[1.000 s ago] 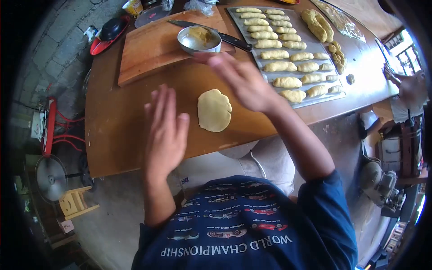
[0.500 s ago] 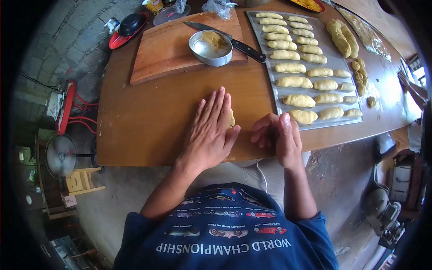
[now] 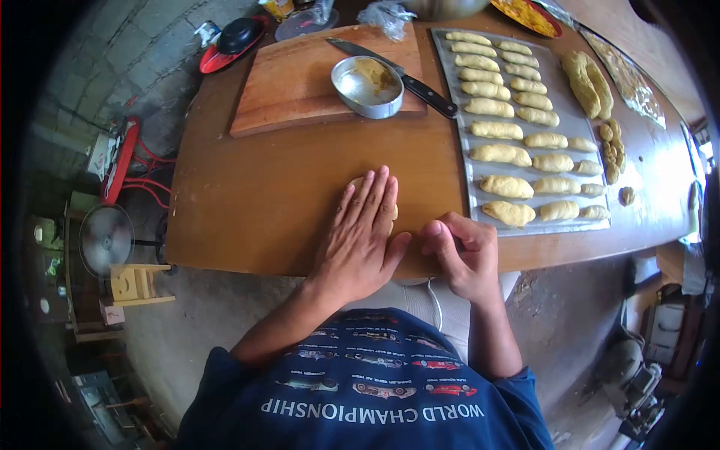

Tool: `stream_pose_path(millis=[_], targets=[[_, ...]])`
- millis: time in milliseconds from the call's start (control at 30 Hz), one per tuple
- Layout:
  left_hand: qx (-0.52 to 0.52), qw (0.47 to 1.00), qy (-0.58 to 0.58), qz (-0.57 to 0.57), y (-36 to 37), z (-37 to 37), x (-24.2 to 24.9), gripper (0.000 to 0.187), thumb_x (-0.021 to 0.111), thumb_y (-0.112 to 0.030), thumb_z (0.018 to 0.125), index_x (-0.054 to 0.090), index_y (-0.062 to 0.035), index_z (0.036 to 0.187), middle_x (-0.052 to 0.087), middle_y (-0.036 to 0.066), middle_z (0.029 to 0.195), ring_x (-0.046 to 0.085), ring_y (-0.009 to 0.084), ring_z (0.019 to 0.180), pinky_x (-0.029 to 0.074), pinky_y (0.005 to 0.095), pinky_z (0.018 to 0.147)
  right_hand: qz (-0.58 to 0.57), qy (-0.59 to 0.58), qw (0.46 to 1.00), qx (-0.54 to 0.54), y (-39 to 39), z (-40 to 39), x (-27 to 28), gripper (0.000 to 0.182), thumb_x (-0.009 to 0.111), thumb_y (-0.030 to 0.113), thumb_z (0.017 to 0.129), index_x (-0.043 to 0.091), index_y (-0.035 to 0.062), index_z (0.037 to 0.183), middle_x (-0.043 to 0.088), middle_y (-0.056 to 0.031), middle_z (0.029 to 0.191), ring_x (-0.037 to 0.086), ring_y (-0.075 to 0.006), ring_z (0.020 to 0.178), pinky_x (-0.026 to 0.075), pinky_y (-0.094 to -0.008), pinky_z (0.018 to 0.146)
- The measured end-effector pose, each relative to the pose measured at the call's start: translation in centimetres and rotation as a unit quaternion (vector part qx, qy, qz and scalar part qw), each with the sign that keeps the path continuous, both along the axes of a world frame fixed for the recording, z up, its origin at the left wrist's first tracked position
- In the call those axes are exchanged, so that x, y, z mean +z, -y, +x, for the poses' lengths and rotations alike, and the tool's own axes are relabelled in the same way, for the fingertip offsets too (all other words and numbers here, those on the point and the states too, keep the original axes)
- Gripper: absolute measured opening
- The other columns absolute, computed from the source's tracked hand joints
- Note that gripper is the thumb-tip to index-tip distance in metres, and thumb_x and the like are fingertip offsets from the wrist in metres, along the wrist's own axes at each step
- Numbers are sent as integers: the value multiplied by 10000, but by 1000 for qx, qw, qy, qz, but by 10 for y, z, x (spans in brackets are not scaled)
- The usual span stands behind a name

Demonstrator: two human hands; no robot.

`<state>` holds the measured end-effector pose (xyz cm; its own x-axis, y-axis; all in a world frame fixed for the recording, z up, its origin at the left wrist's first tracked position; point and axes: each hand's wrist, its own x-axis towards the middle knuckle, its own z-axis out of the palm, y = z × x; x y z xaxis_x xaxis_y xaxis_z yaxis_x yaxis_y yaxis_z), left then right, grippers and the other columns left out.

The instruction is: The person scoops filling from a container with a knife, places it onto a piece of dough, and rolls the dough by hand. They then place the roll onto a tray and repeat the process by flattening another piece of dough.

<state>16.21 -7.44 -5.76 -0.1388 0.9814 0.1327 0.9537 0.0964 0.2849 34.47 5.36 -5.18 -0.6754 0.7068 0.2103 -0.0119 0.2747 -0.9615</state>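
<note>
My left hand [image 3: 360, 232] lies flat, palm down, on a small piece of pale dough [image 3: 394, 215] on the table. Most of that dough is hidden under the palm; edges show by the fingers. To its right, just above the table's front edge, my right hand [image 3: 463, 253] is closed, thumb and curled fingers drawn together. Whether anything is in it cannot be seen. Beyond the right hand, a metal baking tray [image 3: 505, 227] bears several rows of rolled dough pieces [image 3: 508, 212].
A wooden cutting board [image 3: 277, 94] carries a metal tin [image 3: 366, 105] with yellowish residue and a black-handled knife [image 3: 429, 95]. Larger dough [image 3: 587, 86] and small lumps [image 3: 613, 154] lie right of the tray. Behind stands a red dish of yellow filling [image 3: 525, 16]. A fan [image 3: 107, 236] stands left.
My right hand has turned and drawn its thumb and fingers together. My left hand stays flat on the dough, shifted slightly toward the body. The view has shifted a little.
</note>
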Motion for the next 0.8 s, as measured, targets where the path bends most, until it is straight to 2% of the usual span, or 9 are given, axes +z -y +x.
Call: stream_pose_path(millis=[133,167,200,267,467,600,800], targets=[[50,999,6,6,3,-2,1,896,519,-511,1196,218,73,1804,231,344,1873,271,508,1736,208,619,1417,1,12,1000,3,0,4,-2,231,728,109,1114,779,-13,925,743,-111,750,707,-191,655,542,-335,639],[61,998,-4,-11,4,-3,1,904,510,-529,1198,215,75,1804,226,349,1872,270,513,1735,213,624,1414,26,16,999,17,-1,6,-4,358,668,203,1185,807,-32,952,785,-64,780,686,-98,691,521,-271,644],[60,998,-2,-12,5,-5,0,904,510,-529,1198,215,75,1804,226,349,1872,270,513,1735,213,624,1414,25,19,999,16,0,4,-4,358,668,203,1185,807,-32,952,785,-64,780,686,-98,691,521,-271,644],[53,999,-2,-1,6,-6,-2,904,493,-540,1204,214,76,1804,224,350,1872,273,512,1734,209,626,1413,8,14,1000,4,1,1,-2,244,735,121,1116,775,-12,916,743,-110,740,705,-191,649,541,-331,640],[49,998,26,8,9,-12,-1,903,496,-548,1205,215,58,1813,233,328,1880,277,496,1737,193,629,1415,17,10,1000,-5,2,0,-6,270,744,147,1122,772,-14,906,731,-112,729,690,-196,632,523,-341,621],[68,998,-12,-9,21,-20,-3,907,501,-558,1204,223,53,1814,240,322,1880,283,485,1738,182,631,1415,50,18,998,-24,4,-2,-6,287,758,174,1122,767,-2,896,722,-97,704,688,-208,614,515,-347,613],[70,998,2,5,21,-19,-1,902,512,-562,1198,261,59,1803,254,313,1880,296,477,1736,183,633,1413,22,6,1000,-20,1,-1,-6,299,761,192,1124,769,0,895,732,-93,709,691,-199,615,518,-338,614]])
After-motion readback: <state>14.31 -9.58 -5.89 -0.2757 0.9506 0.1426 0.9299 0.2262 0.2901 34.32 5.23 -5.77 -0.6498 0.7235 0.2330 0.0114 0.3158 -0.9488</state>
